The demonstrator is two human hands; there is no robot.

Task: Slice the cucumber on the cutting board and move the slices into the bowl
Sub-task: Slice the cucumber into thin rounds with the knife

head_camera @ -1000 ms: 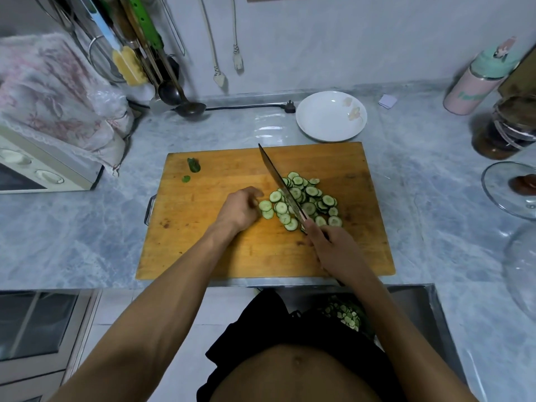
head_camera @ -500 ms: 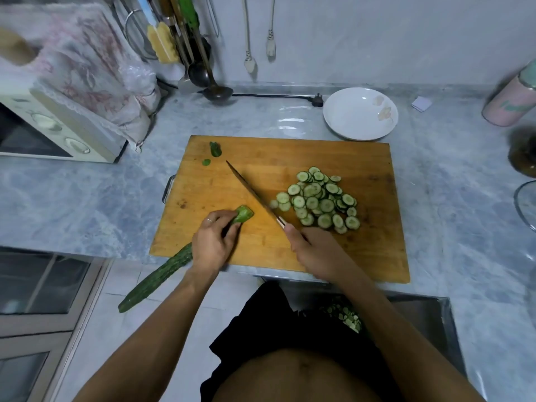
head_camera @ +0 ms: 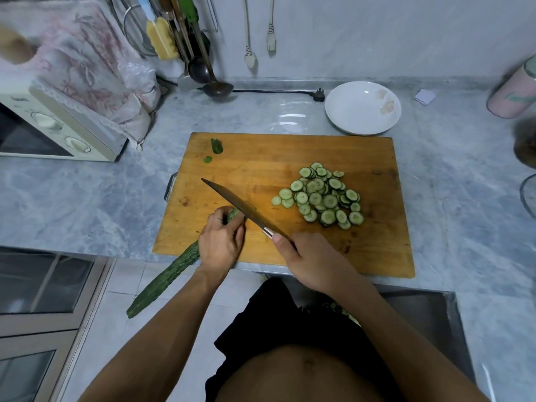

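A long dark green cucumber [head_camera: 168,277] lies with its tip on the wooden cutting board [head_camera: 261,158] and its tail hanging past the front left edge. My left hand [head_camera: 222,242] grips it near the tip. My right hand [head_camera: 313,259] holds a knife [head_camera: 240,206] by the handle, its blade slanting up-left just over the cucumber's tip. A pile of several cucumber slices [head_camera: 323,195] lies on the board's right half. The white bowl [head_camera: 362,111] stands behind the board, with nothing in it.
Two small green cut ends [head_camera: 216,146] lie at the board's back left. A toaster oven [head_camera: 52,126] under a cloth stands at left, hanging utensils [head_camera: 185,47] and a ladle behind. A pink canister [head_camera: 513,94] is at the far right, a sink [head_camera: 420,317] at the front.
My left hand left the slice pile and brought a whole cucumber onto the board's front left. The knife swung left from the pile to the cucumber's tip. The view has shifted left.
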